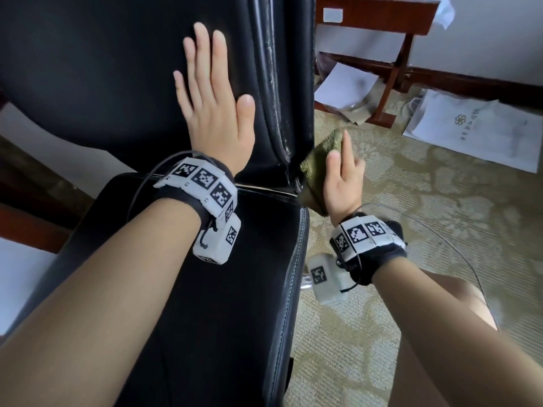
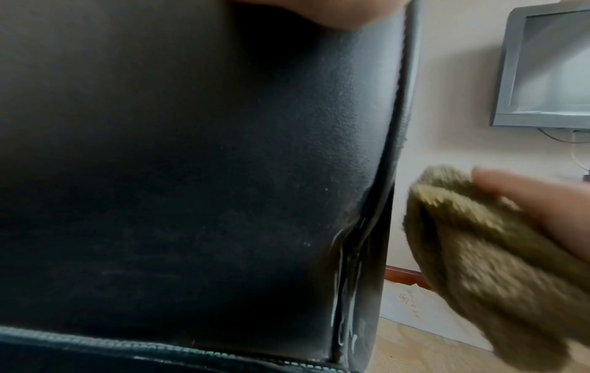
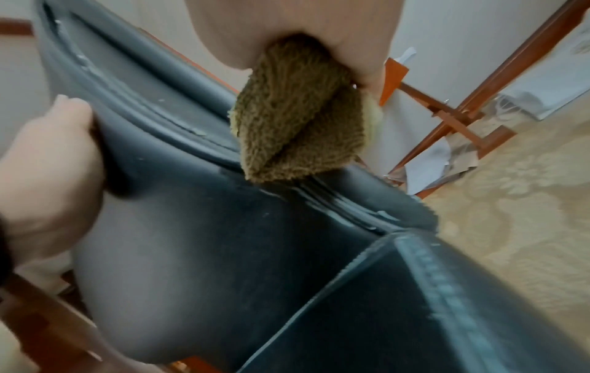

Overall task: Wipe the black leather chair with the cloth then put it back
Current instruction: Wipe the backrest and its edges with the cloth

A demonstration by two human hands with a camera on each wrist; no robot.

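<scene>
1. Readable writing is scarce: a white paper bag (image 1: 476, 127) lying on the carpet (image 1: 411, 218) carries a small flower-like emblem with a line of characters beside it, too small to read. The wristbands on both arms bear black-and-white square code markers.
2. The black leather chair (image 1: 117, 69) fills the left of the head view, its backrest upright and its seat running toward the camera. Cracked, flaking piping runs down the backrest's right edge.
3. The left hand (image 1: 216, 107) lies flat on the front of the backrest, fingers straight and spread, palm pressed to the leather, holding nothing.
4. The cloth (image 1: 318, 168) (olive-brown, fuzzy, folded over on itself) sits at the backrest's right edge, low down near where backrest meets seat. The right wrist view shows its lower tip touching the worn piping.
5. The right hand (image 1: 343, 177) grips the cloth, thumb on one side and fingers on the other, pressing it toward the chair's side edge. The two hands are near each other, with the chair's edge between them.
6. Behind the chair stands a red-brown wooden bench (image 1: 390, 54) with papers (image 1: 343, 86) scattered under it. The left wrist view shows a grey-framed screen (image 2: 549, 65) on the pale wall.
</scene>
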